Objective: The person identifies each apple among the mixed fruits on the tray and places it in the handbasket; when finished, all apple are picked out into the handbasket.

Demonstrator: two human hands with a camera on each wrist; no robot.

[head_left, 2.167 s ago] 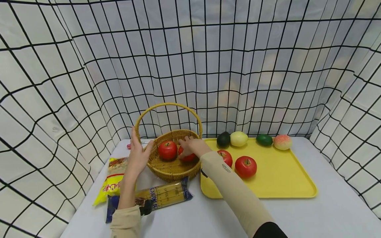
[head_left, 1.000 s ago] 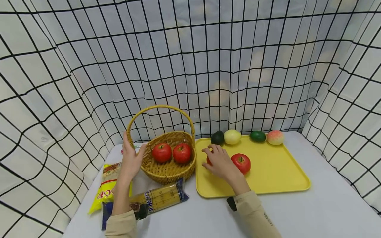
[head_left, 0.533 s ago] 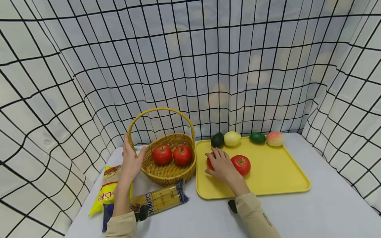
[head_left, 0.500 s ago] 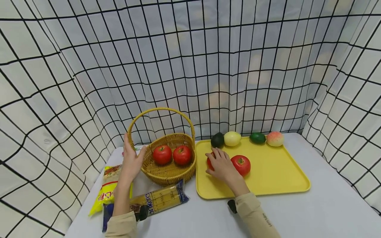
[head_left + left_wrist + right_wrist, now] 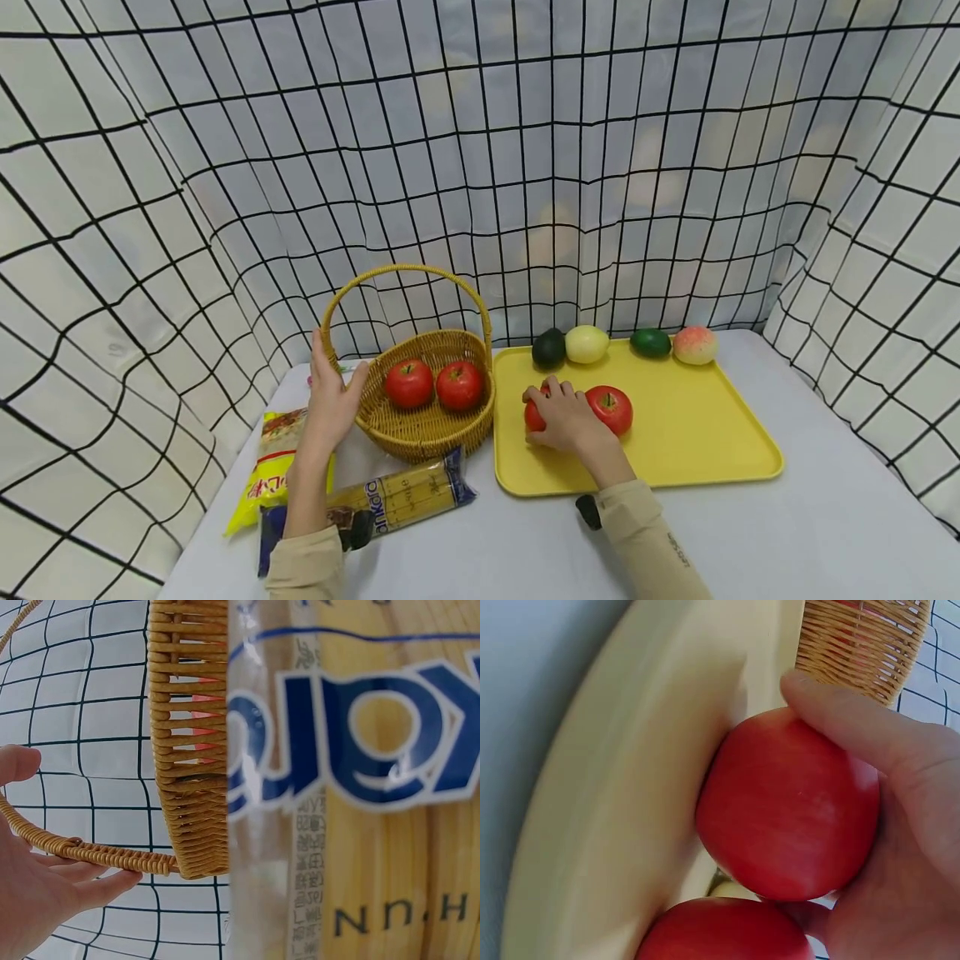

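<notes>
Over the left part of the yellow tray [image 5: 697, 433], my right hand [image 5: 572, 421] grips a red apple [image 5: 787, 806], with thumb and fingers bent round its sides. Close by lies a second apple [image 5: 609, 408], partly hidden by the hand in the head view. My left hand [image 5: 333, 408] has its fingers extended and touches the left base of the handle [image 5: 405, 268] of a wicker basket [image 5: 423, 446]. In the left wrist view those fingers [image 5: 105, 889] lie along the handle. Two more red apples [image 5: 408, 384] sit in the basket.
Along the tray's far edge are a dark avocado [image 5: 549, 349], a yellow lemon [image 5: 587, 344], a green fruit [image 5: 650, 342] and a peach [image 5: 695, 345]. In front of the basket lie a spaghetti pack [image 5: 412, 498] and a yellow snack bag [image 5: 273, 475]. Black netting surrounds the table.
My right hand has left the apple in the basket, moved right to the tray and closed round another apple there. The left hand stays at the basket handle.
</notes>
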